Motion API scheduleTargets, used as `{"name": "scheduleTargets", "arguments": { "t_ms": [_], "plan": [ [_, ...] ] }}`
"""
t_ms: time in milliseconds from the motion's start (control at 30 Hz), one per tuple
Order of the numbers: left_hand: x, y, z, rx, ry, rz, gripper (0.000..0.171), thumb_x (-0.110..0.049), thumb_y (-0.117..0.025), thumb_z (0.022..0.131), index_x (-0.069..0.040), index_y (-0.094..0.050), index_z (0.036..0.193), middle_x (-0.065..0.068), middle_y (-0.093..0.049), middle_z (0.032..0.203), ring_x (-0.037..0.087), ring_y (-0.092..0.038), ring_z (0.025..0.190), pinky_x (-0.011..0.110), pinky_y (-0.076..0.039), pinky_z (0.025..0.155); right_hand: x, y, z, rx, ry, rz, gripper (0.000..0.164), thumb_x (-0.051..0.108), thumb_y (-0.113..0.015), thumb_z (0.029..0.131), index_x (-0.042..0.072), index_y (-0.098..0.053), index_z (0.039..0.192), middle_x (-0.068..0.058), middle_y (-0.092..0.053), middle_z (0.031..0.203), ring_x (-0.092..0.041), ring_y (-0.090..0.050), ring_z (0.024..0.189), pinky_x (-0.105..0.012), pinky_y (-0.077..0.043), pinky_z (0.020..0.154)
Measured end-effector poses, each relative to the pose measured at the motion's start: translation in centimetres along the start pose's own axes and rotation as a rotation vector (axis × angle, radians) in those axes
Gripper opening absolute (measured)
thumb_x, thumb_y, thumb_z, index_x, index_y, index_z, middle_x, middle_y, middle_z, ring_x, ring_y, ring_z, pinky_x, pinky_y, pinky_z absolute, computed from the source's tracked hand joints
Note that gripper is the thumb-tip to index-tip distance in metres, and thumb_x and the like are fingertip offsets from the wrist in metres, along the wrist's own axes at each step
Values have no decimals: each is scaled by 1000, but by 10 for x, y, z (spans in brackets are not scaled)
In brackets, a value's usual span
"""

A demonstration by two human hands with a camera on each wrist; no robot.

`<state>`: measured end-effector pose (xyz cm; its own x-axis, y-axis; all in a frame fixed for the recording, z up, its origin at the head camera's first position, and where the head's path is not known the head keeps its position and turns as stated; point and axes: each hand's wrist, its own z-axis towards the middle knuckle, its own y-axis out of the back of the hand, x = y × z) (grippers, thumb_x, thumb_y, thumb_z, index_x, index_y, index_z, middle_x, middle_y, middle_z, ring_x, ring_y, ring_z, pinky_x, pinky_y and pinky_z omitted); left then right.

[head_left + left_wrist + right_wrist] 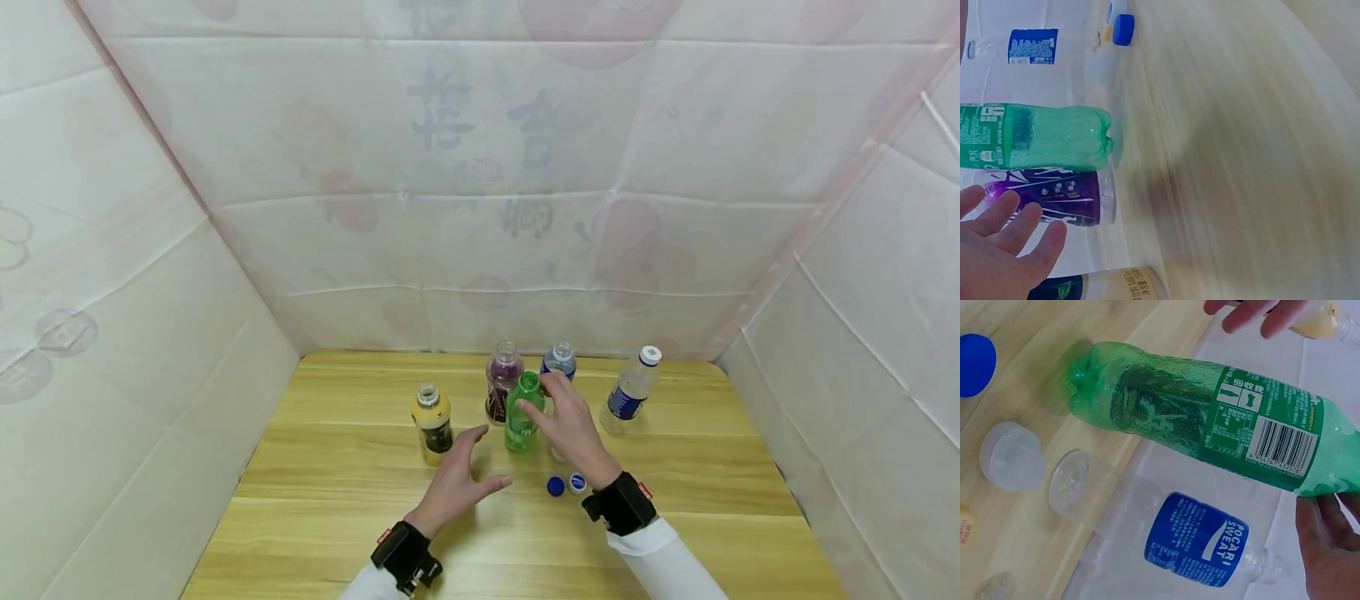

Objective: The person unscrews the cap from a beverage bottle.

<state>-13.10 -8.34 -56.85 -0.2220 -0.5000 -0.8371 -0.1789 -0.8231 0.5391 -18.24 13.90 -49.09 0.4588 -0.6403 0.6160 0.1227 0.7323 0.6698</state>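
Observation:
My right hand (573, 425) holds a green plastic bottle (520, 433) near its top, thumb on the near side and fingers behind. The bottle is uncapped and stands roughly upright, its base close over the wood. My left hand (452, 487) is spread, thumb apart from the fingers, holding nothing. Just beyond its fingertips stands a yellow bottle (431, 414) with a dark label. A purple drink bottle (504, 367) is directly behind the green one. Beside it a clear Pocari Sweat bottle (1197, 539) is partly hidden by my right hand in the head view.
A blue cap (555, 486) and a white-and-blue cap (577, 482) lie on the table (322, 500) near my right wrist. Farther right stands a clear bottle (630, 400) with a white cap and blue label. Cloth walls (450, 250) enclose the table's back and sides.

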Motion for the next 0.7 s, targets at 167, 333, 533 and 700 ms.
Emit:
{"name": "scheduleTargets", "arguments": {
  "t_ms": [167,333,533,700],
  "plan": [
    [-2,-3,3,-18,2,-3,91,-39,-86,85,-6,-39,156,19,-45,155,41,-47,139,61,-42,111,-4,-2,2,5,-37,-12,48,27,-76,96,0,-61,133,-18,-59,129,-33,-64,111,-51,-56,92],
    [-1,-5,3,-32,-8,-7,93,-42,-86,84,-6,-39,156,18,-45,155,40,-47,139,61,-42,111,-7,-3,4,8,-73,-13,49,31,-75,97,0,-61,133,-18,-60,127,-33,-64,111,-52,-56,92],
    [1,-5,2,-39,-18,-21,93,-42,-86,84,-5,-38,156,19,-46,155,40,-47,138,61,-43,110,-11,-5,6,1,-108,1,48,32,-75,96,0,-61,130,-15,-61,120,-33,-64,110,-50,-56,92],
    [2,-7,3,-46,-25,-28,93,-39,-86,85,-4,-37,156,20,-46,154,40,-48,138,61,-43,110,-12,-5,6,-2,-127,15,53,32,-77,95,-1,-59,132,-16,-61,121,-33,-64,111,-51,-56,92]
  ]
}}
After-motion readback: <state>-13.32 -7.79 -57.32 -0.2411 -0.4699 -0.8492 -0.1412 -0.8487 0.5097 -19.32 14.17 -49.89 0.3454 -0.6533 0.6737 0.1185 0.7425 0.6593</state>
